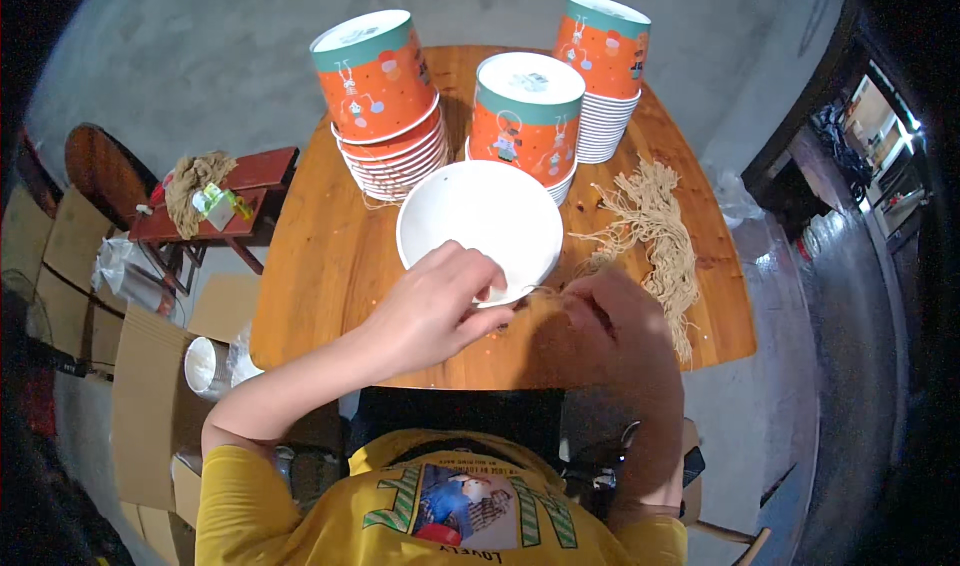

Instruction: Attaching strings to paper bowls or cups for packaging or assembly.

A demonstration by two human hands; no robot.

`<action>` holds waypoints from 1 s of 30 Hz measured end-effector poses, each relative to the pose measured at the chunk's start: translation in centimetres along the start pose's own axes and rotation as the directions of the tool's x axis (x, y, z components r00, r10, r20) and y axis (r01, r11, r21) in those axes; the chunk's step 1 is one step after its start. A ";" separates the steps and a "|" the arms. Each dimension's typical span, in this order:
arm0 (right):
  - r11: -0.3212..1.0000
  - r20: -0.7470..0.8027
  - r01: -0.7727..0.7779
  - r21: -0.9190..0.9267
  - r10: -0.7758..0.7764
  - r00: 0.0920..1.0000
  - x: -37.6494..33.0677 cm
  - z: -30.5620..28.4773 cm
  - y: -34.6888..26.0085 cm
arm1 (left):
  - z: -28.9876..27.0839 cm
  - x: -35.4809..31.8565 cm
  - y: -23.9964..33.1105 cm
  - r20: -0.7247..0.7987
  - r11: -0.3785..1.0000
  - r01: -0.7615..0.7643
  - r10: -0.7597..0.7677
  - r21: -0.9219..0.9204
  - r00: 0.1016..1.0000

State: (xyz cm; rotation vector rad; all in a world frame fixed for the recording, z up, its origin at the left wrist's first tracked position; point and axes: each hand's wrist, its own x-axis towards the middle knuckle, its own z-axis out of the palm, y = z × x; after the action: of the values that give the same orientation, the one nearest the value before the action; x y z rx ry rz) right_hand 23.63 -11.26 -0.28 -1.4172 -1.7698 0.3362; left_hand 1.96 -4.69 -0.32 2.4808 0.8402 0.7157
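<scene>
A white-lined paper tub (475,211) is tipped with its wide mouth facing me, near the middle of the wooden table. My left hand (440,296) pinches its near rim, thumb outside and fingers curled over into the mouth. Just right of that rim, my right hand (612,316) has its fingers drawn together in shadow. A thin strand of beige string (545,290) runs from the rim to these fingers; their tips are partly hidden. Beyond the right hand lies a loose bundle of the same beige string (655,236).
Upside-down stacks of orange and green paper tubs stand behind: a left stack (375,86), a middle stack (525,116) and a right stack (605,56). A red bench (255,181) holds more string at left. Cardboard (150,386) lies below on the floor.
</scene>
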 end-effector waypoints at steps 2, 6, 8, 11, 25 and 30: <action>0.966 -0.029 0.250 -0.065 -0.253 0.967 1.5 0.1 0.5 | 0.0 -0.7 -0.5 -0.009 0.994 -0.078 0.079 0.071 0.997; 0.941 -0.004 0.337 0.015 -0.337 0.942 4.2 2.0 0.8 | -0.2 -1.5 -1.1 -0.062 0.969 -0.208 0.218 0.133 0.974; 0.972 0.178 0.229 -0.041 -0.219 0.959 5.3 3.1 0.8 | -0.8 -1.7 -1.5 -0.075 0.961 -0.222 0.237 0.162 0.969; 0.970 0.272 0.229 -0.081 -0.199 0.941 5.7 4.2 -0.3 | -1.0 -2.1 -1.5 -0.119 0.991 -0.100 0.110 0.087 0.987; 0.967 0.227 0.190 -0.170 -0.149 0.962 5.4 6.4 -0.7 | 1.4 -0.3 -2.2 -0.324 0.978 0.147 -0.093 0.146 0.941; 0.925 -0.089 0.080 -0.371 -0.121 0.989 6.2 7.3 0.2 | 0.5 -0.9 -1.4 -0.210 0.986 0.116 -0.089 0.118 0.974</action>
State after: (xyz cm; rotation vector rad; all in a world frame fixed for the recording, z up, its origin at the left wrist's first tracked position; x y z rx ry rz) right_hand 18.25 -3.58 -2.29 -1.5588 -1.8707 -0.1366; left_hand 0.97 -4.35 -1.75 2.4837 1.1142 0.9175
